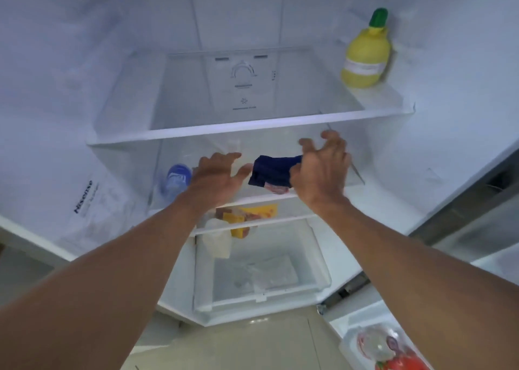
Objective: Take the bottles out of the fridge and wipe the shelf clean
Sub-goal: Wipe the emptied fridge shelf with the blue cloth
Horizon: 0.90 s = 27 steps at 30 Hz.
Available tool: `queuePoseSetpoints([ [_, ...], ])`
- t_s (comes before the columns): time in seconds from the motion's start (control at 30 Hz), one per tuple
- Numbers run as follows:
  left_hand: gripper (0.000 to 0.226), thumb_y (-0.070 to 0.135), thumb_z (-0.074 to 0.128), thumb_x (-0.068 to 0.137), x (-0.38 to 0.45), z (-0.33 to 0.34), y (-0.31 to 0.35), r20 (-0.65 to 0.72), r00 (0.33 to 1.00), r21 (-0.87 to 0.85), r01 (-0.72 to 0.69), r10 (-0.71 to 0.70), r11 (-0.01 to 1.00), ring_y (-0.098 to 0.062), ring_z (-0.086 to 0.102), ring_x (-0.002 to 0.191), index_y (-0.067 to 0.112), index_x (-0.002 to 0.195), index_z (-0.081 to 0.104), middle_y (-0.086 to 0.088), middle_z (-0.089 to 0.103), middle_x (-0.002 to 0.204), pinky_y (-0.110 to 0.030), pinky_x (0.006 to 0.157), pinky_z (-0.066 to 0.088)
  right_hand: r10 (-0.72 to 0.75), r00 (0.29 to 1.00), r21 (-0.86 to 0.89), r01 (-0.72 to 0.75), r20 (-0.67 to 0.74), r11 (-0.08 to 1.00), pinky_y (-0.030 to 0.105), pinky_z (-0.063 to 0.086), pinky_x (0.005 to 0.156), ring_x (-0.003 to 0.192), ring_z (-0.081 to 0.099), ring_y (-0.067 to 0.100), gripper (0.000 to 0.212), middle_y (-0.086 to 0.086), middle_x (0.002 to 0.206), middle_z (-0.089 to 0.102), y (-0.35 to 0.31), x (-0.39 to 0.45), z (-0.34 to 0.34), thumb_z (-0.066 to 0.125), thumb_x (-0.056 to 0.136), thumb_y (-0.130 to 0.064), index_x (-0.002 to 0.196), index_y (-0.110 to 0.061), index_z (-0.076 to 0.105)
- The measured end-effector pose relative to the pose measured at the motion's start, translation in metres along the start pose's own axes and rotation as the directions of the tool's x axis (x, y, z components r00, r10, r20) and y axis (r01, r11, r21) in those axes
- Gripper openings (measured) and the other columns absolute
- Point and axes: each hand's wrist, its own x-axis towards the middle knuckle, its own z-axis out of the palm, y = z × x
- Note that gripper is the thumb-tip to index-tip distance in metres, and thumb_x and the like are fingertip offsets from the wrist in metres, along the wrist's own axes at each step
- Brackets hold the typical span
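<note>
A yellow lemon-shaped bottle (366,55) with a green cap stands upright at the back right of the upper glass shelf (252,129). On the shelf below, a clear bottle with a blue label (175,180) lies at the left. A dark blue cloth (273,170) lies in the middle of that lower shelf. My left hand (217,177) is spread open between the bottle and the cloth. My right hand (321,170) hovers with curled, parted fingers at the cloth's right end; its thumb is near the cloth, but no grip shows.
Under the lower shelf sit a yellow packet (250,218) and a white bag (216,239), above a clear crisper drawer (264,274). The open door's bin at the lower right holds packaged food (393,350). The fridge walls close in left and right.
</note>
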Motion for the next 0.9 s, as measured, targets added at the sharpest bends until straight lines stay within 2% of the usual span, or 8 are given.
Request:
queuePoseSetpoints([
  [0.1, 0.065, 0.065, 0.013, 0.103, 0.012, 0.018, -0.016, 0.048, 0.999, 0.258, -0.016, 0.004, 0.966, -0.036, 0.009, 0.159, 0.041, 0.163, 0.014, 0.003, 0.012, 0.174, -0.057, 0.127, 0.006, -0.295, 0.947, 0.077, 0.287, 0.127, 0.955, 0.047, 0.039, 0.104, 0.127, 0.051, 0.034, 0.05, 0.017, 0.137, 0.055, -0.018, -0.008, 0.024, 0.052, 0.095, -0.041, 0.135, -0.012, 0.059],
  [0.17, 0.067, 0.069, 0.007, 0.099, 0.015, 0.028, -0.026, 0.025, 0.999, 0.311, -0.036, 0.03, 0.95, -0.038, -0.003, 0.16, 0.046, 0.162, 0.002, 0.006, -0.002, 0.175, -0.061, 0.125, -0.003, -0.314, 0.919, 0.081, 0.304, 0.238, 0.949, 0.047, 0.035, 0.113, 0.128, 0.05, 0.033, 0.062, 0.014, 0.14, 0.054, -0.023, -0.017, 0.037, 0.029, 0.101, -0.052, 0.145, -0.011, 0.046],
  [0.33, 0.074, 0.077, -0.002, 0.091, 0.022, 0.039, -0.039, -0.054, 0.993, 0.298, -0.082, 0.102, 0.951, -0.039, 0.0, 0.16, 0.052, 0.161, 0.003, 0.008, 0.001, 0.175, -0.065, 0.125, -0.001, -0.127, 0.967, -0.01, 0.132, 0.221, 0.991, 0.046, 0.024, 0.122, 0.148, 0.034, 0.033, 0.058, 0.018, 0.157, 0.04, 0.021, -0.033, 0.043, 0.033, 0.106, -0.034, 0.154, -0.002, 0.033],
  [0.5, 0.074, 0.077, -0.002, 0.092, 0.028, 0.046, -0.046, -0.087, 0.983, 0.308, -0.127, 0.161, 0.943, -0.04, 0.0, 0.159, 0.05, 0.161, 0.0, 0.006, 0.001, 0.175, -0.066, 0.124, 0.0, 0.176, 0.952, -0.016, -0.178, 0.251, 0.984, 0.042, 0.032, 0.109, 0.125, 0.046, 0.034, 0.042, 0.018, 0.137, 0.052, 0.017, 0.042, 0.06, 0.042, 0.1, -0.021, 0.135, 0.002, 0.045],
  [0.67, 0.084, 0.077, -0.01, 0.084, 0.028, 0.047, -0.045, -0.102, 0.977, 0.33, -0.144, 0.187, 0.933, -0.043, 0.003, 0.159, 0.048, 0.162, 0.002, 0.003, 0.003, 0.175, -0.069, 0.123, 0.004, -0.072, 0.966, 0.0, 0.075, 0.248, 0.997, 0.041, 0.031, 0.111, 0.135, 0.04, 0.033, 0.044, 0.016, 0.148, 0.048, 0.015, 0.021, 0.057, 0.038, 0.105, -0.021, 0.145, -0.002, 0.04],
  [0.73, 0.082, 0.076, -0.008, 0.086, 0.028, 0.046, -0.044, -0.094, 0.98, 0.313, -0.141, 0.178, 0.939, -0.042, 0.001, 0.159, 0.048, 0.162, 0.0, 0.003, 0.001, 0.175, -0.069, 0.124, 0.003, -0.038, 0.951, -0.001, 0.04, 0.307, 0.999, 0.04, 0.032, 0.113, 0.144, 0.036, 0.032, 0.047, 0.014, 0.154, 0.045, 0.035, 0.01, 0.036, 0.04, 0.107, -0.021, 0.15, -0.002, 0.038],
  [0.8, 0.08, 0.075, -0.006, 0.087, 0.027, 0.046, -0.044, -0.094, 0.98, 0.297, -0.141, 0.176, 0.945, -0.042, -0.001, 0.159, 0.048, 0.162, 0.0, 0.004, 0.0, 0.175, -0.069, 0.124, 0.003, 0.096, 0.935, -0.081, -0.072, 0.342, 0.994, 0.039, 0.037, 0.107, 0.136, 0.044, 0.034, 0.04, 0.018, 0.145, 0.05, 0.041, 0.027, 0.028, 0.041, 0.107, -0.017, 0.143, 0.0, 0.043],
  [0.9, 0.083, 0.076, -0.008, 0.086, 0.028, 0.047, -0.044, -0.114, 0.972, 0.327, -0.16, 0.206, 0.932, -0.044, 0.001, 0.159, 0.047, 0.162, 0.003, 0.001, 0.002, 0.175, -0.07, 0.123, 0.005, 0.12, 0.936, -0.073, -0.102, 0.332, 0.992, 0.04, 0.041, 0.101, 0.123, 0.05, 0.035, 0.034, 0.02, 0.135, 0.053, 0.012, 0.065, 0.051, 0.04, 0.104, -0.01, 0.135, 0.001, 0.046],
])
